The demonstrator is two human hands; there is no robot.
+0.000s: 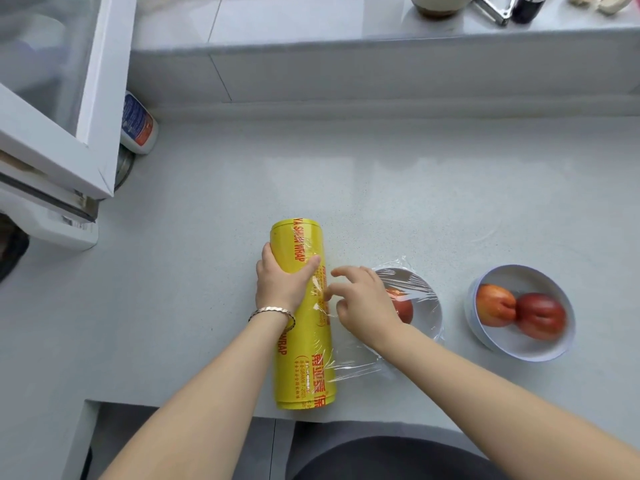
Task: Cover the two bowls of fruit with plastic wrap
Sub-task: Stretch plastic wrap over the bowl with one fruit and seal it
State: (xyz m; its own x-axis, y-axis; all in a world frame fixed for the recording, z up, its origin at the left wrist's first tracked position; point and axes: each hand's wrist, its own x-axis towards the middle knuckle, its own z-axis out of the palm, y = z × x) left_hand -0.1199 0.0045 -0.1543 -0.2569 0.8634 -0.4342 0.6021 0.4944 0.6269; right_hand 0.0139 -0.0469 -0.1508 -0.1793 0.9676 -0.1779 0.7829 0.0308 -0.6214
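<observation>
Head view, and the left grip (pixel 280 282) is wrapped round the yellow roll of plastic wrap (pixel 301 362), pinning it flat on the surface (pixel 415 202). The right grip (pixel 363 306) comes in just beside it, unclenched, fingers spread and lightly bent. Its tips sit at the loose film (pixel 356 367) on the roll, with no clear pinch yet.

Under the right grip's wrist sits the covered bowl (pixel 431 317), wrap stretched across its rim. That sheet looks joined to the roll along its near edge, so the job now is most likely parting it cleanly.

To do that well, keep the left grip pressing down so the roll cannot spin. Pinch the film close to the roll with the right grip, hold it taut, and tear across in one line. Slack film will cling to itself. Then tuck the loose edge under the bowl's rim.

The count: one roll and two bowls. One is wrapped; the open bowl (pixel 540 348) lies well out beyond the right grip, bare. Two red fruits show in it, one (pixel 495 304) touching the other (pixel 540 315). One fruit (pixel 403 308) shows under the wrap, and the grip hides any others.
</observation>
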